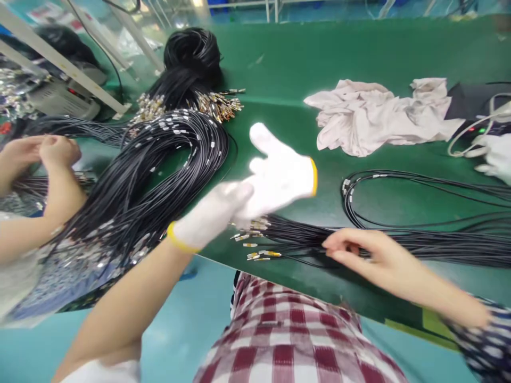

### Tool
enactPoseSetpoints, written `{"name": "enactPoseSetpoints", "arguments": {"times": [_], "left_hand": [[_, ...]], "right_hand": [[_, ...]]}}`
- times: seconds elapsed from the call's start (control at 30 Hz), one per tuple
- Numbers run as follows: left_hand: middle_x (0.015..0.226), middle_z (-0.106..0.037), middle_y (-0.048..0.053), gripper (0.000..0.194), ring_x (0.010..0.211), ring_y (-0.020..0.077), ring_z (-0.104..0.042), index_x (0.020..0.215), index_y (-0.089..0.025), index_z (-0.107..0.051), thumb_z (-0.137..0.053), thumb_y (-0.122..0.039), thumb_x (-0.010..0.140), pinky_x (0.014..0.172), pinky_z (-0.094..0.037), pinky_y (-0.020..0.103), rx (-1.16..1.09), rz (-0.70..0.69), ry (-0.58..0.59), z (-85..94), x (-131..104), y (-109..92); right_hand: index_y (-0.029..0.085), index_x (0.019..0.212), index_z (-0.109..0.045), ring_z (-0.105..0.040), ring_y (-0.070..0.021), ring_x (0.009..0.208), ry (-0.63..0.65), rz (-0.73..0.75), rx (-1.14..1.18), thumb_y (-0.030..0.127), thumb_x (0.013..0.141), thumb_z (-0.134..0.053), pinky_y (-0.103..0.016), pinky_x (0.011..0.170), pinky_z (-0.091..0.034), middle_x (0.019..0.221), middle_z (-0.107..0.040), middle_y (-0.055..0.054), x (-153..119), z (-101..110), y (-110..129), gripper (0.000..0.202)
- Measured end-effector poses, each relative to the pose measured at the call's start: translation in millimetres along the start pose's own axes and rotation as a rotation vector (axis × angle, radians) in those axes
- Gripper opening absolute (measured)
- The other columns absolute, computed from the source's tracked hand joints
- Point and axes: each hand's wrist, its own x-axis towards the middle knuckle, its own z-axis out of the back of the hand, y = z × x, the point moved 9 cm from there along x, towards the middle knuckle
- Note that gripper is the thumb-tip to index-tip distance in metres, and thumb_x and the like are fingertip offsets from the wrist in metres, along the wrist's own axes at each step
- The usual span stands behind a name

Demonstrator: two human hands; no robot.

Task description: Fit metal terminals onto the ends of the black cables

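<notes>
My left hand point(215, 210) wears a white knit glove with a yellow cuff. It is closed on a second white glove point(281, 175), whose yellow cuff faces right and whose fingers spread leftward above the table. To the right, my bare right hand point(355, 250) has its thumb and curled fingers at a bundle of black cables point(303, 232) and seems to pinch some of them. Metal connector ends point(259, 255) of that bundle fan out below the held glove. The right fingertips are partly hidden among the cables.
A large looped cable bundle point(215, 141) lies left, with another coil point(191, 50) behind it. A co-worker's bare hands point(59, 151) are at the far left. Crumpled pale cloth point(355, 114) lies at the back right, near a dark device with lights point(477, 129). Looped cables point(355, 205) lie right.
</notes>
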Motion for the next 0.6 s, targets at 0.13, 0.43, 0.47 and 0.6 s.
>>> {"name": "enactPoseSetpoints", "arguments": {"times": [0.13,0.43,0.47,0.6], "left_hand": [[0.086,-0.074,0.007,0.047,0.078,0.0243,-0.068,0.101,-0.019,-0.068,-0.042,-0.058,0.096,0.075,-0.053,0.037,0.222,0.093,-0.05,0.0,23.4,20.4],[0.098,-0.074,0.005,0.014,0.092,0.0217,-0.068,0.101,-0.019,-0.065,-0.057,-0.028,0.094,0.089,-0.049,0.039,0.214,-0.362,-0.108,-36.0,-100.5,-11.5],[0.096,-0.073,0.004,0.012,0.091,0.0203,-0.068,0.099,-0.019,-0.065,-0.056,-0.025,0.095,0.089,-0.049,0.038,0.165,-0.359,-0.089,-40.6,-105.1,-13.9],[0.086,-0.072,-0.001,0.02,0.084,0.014,-0.065,0.088,-0.021,-0.065,-0.048,-0.015,0.097,0.086,-0.05,0.03,-0.04,-0.303,-0.024,-47.4,-108.4,-18.8]], "right_hand": [[0.018,0.092,-0.069,-0.065,-0.0237,0.08,-0.069,0.205,-0.534,0.032,0.092,-0.068,-0.034,0.067,-0.052,0.089,-0.07,-0.009,27.7,-62.3,26.0,0.014],[0.02,0.093,-0.066,-0.062,-0.0181,0.079,-0.158,0.251,-0.254,0.025,0.099,-0.057,-0.032,0.072,-0.046,0.089,-0.07,-0.004,14.8,-61.2,27.4,0.012],[0.021,0.093,-0.066,-0.063,-0.0179,0.078,-0.159,0.252,-0.222,0.025,0.099,-0.058,-0.032,0.072,-0.046,0.088,-0.07,-0.004,12.8,-58.7,30.6,0.011],[0.021,0.093,-0.065,-0.064,-0.0185,0.078,-0.167,0.25,-0.194,0.022,0.096,-0.061,-0.033,0.072,-0.045,0.087,-0.071,-0.004,7.6,-56.1,45.0,0.005]]}}
